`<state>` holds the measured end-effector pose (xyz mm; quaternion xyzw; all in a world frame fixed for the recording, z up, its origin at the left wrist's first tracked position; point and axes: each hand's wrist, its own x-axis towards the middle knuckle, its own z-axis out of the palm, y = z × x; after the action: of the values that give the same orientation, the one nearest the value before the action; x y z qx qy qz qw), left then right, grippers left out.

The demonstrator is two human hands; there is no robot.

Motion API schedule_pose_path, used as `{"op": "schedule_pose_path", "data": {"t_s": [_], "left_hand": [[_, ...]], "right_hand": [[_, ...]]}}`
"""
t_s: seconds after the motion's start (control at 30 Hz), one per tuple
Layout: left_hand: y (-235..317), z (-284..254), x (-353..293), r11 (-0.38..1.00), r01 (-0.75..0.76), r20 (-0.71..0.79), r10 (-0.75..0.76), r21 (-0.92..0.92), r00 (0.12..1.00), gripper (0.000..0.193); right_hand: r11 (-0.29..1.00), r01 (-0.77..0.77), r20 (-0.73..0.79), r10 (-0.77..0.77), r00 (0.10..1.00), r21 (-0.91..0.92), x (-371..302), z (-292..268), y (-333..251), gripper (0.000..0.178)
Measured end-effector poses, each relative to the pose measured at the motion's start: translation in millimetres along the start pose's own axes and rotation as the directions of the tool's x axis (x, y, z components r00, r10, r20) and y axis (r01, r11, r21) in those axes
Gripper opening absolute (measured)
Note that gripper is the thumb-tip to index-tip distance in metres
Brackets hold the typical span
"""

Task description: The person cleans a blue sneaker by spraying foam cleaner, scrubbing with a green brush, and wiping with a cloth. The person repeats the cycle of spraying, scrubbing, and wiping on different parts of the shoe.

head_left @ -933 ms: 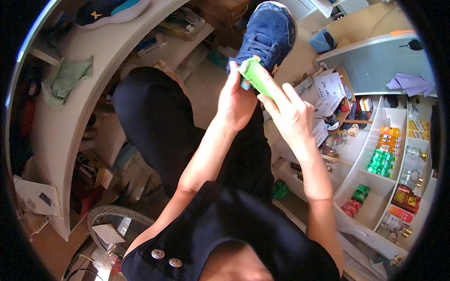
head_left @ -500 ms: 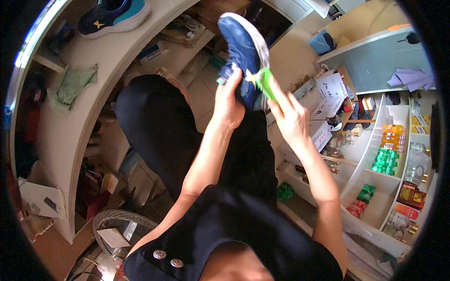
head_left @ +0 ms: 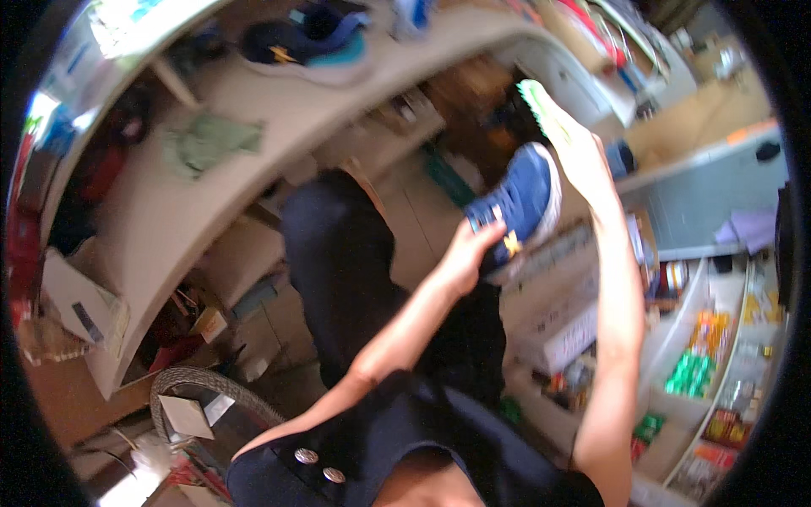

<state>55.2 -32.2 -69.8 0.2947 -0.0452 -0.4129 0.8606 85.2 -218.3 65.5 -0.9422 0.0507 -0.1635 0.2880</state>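
Observation:
My left hand [head_left: 466, 253] is closed around the ankle end of a dark blue sneaker [head_left: 525, 193] with a white sole and a yellow mark. Its toe points up and away from me, over my lap. In my right hand [head_left: 577, 152] is a green scrub brush [head_left: 539, 103], gripped with the bristles facing left. The brush is raised beyond the toe and apart from the sneaker. A similar navy and teal sneaker [head_left: 317, 52] stands on the curved counter, and a green cloth [head_left: 215, 144] lies nearer on it.
The pale curved counter [head_left: 127, 253] runs along my left and far side. To the right, white shelves [head_left: 676, 406] hold bottles and packs. A purple cloth [head_left: 748, 230] hangs over a grey panel [head_left: 705, 198]. A bicycle wheel [head_left: 203, 380] is at lower left.
The brush has come off the sneaker and swung up to the far right in my right hand. My left hand has moved right and nearer with the sneaker, now tilted rightward. The view has shifted.

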Motion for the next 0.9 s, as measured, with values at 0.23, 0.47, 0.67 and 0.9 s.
{"op": "schedule_pose_path", "data": {"t_s": [0.23, 0.47, 0.67, 0.9], "left_hand": [[-16.5, -0.6, 19.4, 0.868, 0.088, -0.017, -0.110, -0.488, 0.994, 0.044], [-36.4, -9.7, 29.5, 0.874, 0.040, -0.010, -0.051, -0.485, 0.999, 0.049], [-36.2, -9.8, 37.8, 0.876, -0.071, -0.108, 0.022, -0.476, 0.994, 0.041], [-28.7, -16.0, 36.1, 0.877, -0.134, -0.199, 0.044, -0.462, 0.979, 0.050]], "right_hand": [[0.993, 0.081, 0.266, -0.056, 0.962, -0.083, 99.6, 18.3, -71.3, 0.038], [0.992, 0.088, 0.233, -0.064, 0.970, -0.093, 157.3, 95.5, -103.9, 0.036], [0.948, 0.307, 0.203, -0.287, 0.936, -0.077, 209.1, 115.4, -74.6, 0.063], [0.853, 0.519, -0.168, -0.519, 0.838, -0.049, 136.8, 114.4, -161.5, 0.052]]}}
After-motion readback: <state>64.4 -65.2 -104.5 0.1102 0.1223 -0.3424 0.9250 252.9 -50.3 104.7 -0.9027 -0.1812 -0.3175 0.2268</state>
